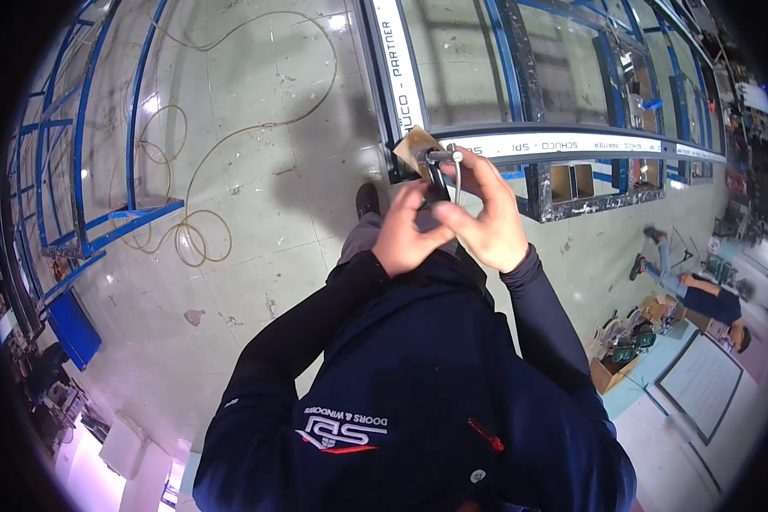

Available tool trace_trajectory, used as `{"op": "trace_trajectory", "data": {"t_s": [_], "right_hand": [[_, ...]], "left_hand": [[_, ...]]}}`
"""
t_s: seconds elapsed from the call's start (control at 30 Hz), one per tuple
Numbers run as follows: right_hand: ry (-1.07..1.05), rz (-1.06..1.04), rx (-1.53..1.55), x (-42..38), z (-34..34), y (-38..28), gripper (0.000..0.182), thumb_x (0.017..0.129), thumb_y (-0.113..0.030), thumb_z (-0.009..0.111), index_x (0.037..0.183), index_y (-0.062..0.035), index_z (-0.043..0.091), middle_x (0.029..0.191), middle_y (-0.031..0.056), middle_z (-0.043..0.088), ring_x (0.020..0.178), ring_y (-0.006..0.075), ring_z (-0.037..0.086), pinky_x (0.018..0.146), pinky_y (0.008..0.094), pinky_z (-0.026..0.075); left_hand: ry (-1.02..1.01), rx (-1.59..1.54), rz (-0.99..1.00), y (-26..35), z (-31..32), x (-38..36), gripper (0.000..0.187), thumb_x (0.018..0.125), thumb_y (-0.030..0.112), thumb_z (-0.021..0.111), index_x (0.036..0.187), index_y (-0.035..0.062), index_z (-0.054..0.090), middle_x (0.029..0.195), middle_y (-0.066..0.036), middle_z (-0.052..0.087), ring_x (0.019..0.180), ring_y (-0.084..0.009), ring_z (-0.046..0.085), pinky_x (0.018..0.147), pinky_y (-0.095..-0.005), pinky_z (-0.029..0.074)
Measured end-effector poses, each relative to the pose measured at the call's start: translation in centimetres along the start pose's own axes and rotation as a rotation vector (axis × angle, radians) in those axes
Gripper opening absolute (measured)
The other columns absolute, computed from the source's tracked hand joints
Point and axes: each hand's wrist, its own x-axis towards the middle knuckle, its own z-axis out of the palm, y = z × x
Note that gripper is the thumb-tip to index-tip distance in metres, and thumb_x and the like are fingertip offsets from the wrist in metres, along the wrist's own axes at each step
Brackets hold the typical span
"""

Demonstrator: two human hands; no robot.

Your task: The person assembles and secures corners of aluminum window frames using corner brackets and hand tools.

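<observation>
Metal-ended tool (441,157), silver head and dark shank, at the near-left corner of the taped frame (563,147); head overlaps a tan piece (408,147) at that corner in this view. Left grip (408,235): fingers half curled, thumb apart, beside the shank on the wearer's side of the corner. Right grip (495,222): fingers bent near the silver head, thumb toward the shank. Cannot tell whether either is closed on the tool. From the corner, one frame edge runs straight ahead, the other off to the right, both carrying white printed tape (394,68). Left of the corner: broad open floor (273,188), crossed by a looped hose (269,126), as far as a blue rack (164,208). Shoe (367,199) near the corner, left and nearer. Right of the corner, well apart: another person (710,296), with open floor between.
</observation>
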Motion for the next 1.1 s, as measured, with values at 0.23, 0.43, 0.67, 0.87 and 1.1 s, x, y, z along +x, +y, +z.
{"op": "trace_trajectory", "data": {"t_s": [0.23,0.43,0.67,0.87,1.1], "right_hand": [[-0.151,-0.113,-0.504,2.8,-2.7,-2.0,0.041,0.079,-0.003,0.064,0.12,0.0003,0.063,0.108,0.022,0.068,0.101,0.0355,0.066,0.089,0.0402,0.052],[0.638,0.087,0.104,4.1,-3.3,2.9,0.01,0.091,-0.007,0.066,0.099,-0.0016,0.063,0.094,0.006,0.067,0.087,0.0128,0.062,0.081,0.0274,0.05],[-0.014,0.48,-0.08,1.2,2.1,5.5,0.036,0.088,-0.029,0.072,0.095,0.0062,0.066,0.077,0.0114,0.068,0.074,0.0154,0.065,0.068,0.0318,0.051],[0.031,0.541,0.043,1.5,2.1,7.2,0.038,0.09,-0.032,0.069,0.082,0.0043,0.064,0.068,0.0098,0.064,0.065,0.0142,0.059,0.063,0.0334,0.049],[0.028,0.451,0.046,1.7,2.9,7.0,0.035,0.091,-0.03,0.069,0.076,0.0017,0.063,0.059,0.0054,0.055,0.057,0.0123,0.048,0.056,0.0332,0.041]], "left_hand": [[0.038,-0.402,-0.25,-0.5,2.3,1.3,0.042,0.085,0.013,0.076,0.116,-0.0046,0.053,0.102,-0.015,0.067,0.095,-0.0188,0.064,0.085,-0.032,0.05],[0.105,-0.528,-0.201,-1.7,3.8,0.8,0.04,0.086,0.014,0.076,0.113,-0.0039,0.052,0.091,-0.011,0.063,0.087,-0.0161,0.062,0.079,-0.0339,0.05],[0.134,-0.419,-0.111,-0.9,3.3,1.3,0.045,0.083,0.009,0.075,0.119,-0.0048,0.052,0.107,-0.02,0.067,0.099,-0.0266,0.067,0.088,-0.0364,0.051],[0.066,-0.069,-0.09,0.9,-0.1,0.9,0.035,0.086,0.019,0.072,0.112,-0.0037,0.064,0.107,-0.019,0.069,0.102,-0.03,0.067,0.089,-0.037,0.051],[0.299,-0.615,-0.816,-9.6,-3.2,3.3,0.068,0.102,0.053,0.042,0.139,-0.004,0.042,0.114,-0.014,0.063,0.091,-0.0152,0.062,0.082,-0.0277,0.052]]}}
